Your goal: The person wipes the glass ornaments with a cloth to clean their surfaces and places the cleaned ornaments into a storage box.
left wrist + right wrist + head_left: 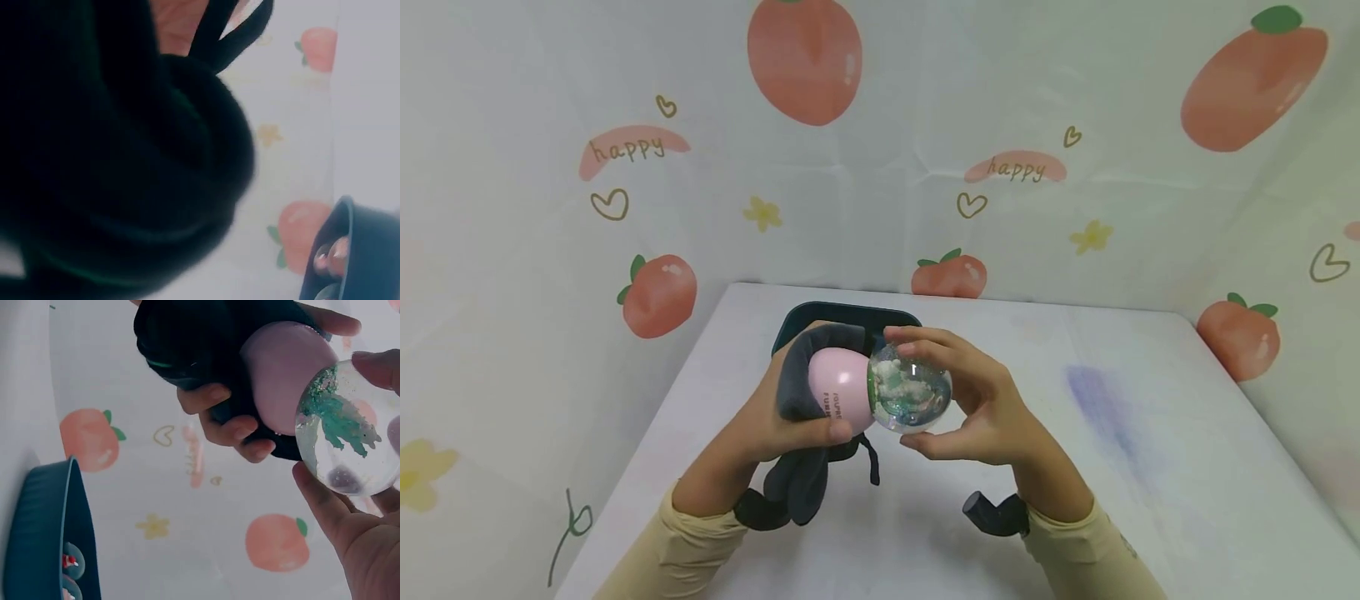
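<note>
A snow globe with a pink, printed base (842, 379) and a clear glass ball (908, 387) is held up between my two hands. My left hand (775, 421) grips the base through a dark, bunched cloth (801, 375), its thumb lying across the pink front. From the cloth hangs a thin dark strap (872, 462). My right hand (977, 396) holds the glass ball between thumb and fingers. In the right wrist view, a green and white figure (347, 425) shows inside the ball. Dark cloth fills much of the left wrist view.
Behind my hands, a dark teal bin (786, 329) stands on the white table (1060, 517). Small round ornaments (74, 562) lie inside it. The backdrop (880, 200) with printed fruit rises at the table's far edge. Dark wrist mounts (996, 514) sit on my forearms.
</note>
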Demonstrator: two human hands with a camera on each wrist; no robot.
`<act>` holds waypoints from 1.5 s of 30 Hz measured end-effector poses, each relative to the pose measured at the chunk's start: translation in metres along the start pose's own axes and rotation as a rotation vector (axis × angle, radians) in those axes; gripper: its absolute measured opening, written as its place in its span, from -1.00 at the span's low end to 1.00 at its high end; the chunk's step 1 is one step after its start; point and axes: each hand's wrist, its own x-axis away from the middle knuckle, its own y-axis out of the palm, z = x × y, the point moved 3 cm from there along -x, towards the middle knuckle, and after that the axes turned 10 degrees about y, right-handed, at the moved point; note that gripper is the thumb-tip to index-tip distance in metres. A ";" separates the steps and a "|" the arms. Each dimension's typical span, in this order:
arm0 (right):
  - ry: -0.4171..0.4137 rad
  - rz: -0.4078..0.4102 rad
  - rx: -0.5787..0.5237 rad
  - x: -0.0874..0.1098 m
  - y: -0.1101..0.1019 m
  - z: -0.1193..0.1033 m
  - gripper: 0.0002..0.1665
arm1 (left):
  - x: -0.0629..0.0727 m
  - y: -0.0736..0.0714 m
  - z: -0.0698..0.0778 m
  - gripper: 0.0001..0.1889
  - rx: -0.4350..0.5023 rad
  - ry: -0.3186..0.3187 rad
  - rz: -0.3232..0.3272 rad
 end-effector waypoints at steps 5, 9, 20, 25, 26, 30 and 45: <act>0.057 0.016 0.040 0.000 -0.001 0.005 -0.08 | 0.000 0.002 -0.001 -0.01 0.007 0.007 0.075; 0.204 0.035 0.044 0.001 0.001 0.007 -0.05 | 0.000 0.002 0.000 -0.03 -0.047 0.032 0.150; 0.564 0.023 -0.069 0.005 0.000 0.010 -0.49 | -0.001 0.006 0.006 -0.01 -0.168 0.029 0.075; 0.510 0.016 -0.042 0.004 0.001 0.007 -0.34 | -0.001 0.005 0.009 -0.05 -0.184 0.065 0.031; 0.493 0.016 -0.031 0.004 0.001 0.006 -0.29 | -0.001 0.005 0.009 -0.05 -0.178 0.066 0.026; 0.429 0.010 0.042 0.005 0.001 0.003 -0.11 | -0.001 0.005 0.009 -0.09 -0.160 0.052 0.016; 0.046 -0.009 0.333 -0.002 0.000 -0.008 -0.04 | -0.004 0.002 0.015 -0.05 -0.130 0.081 0.015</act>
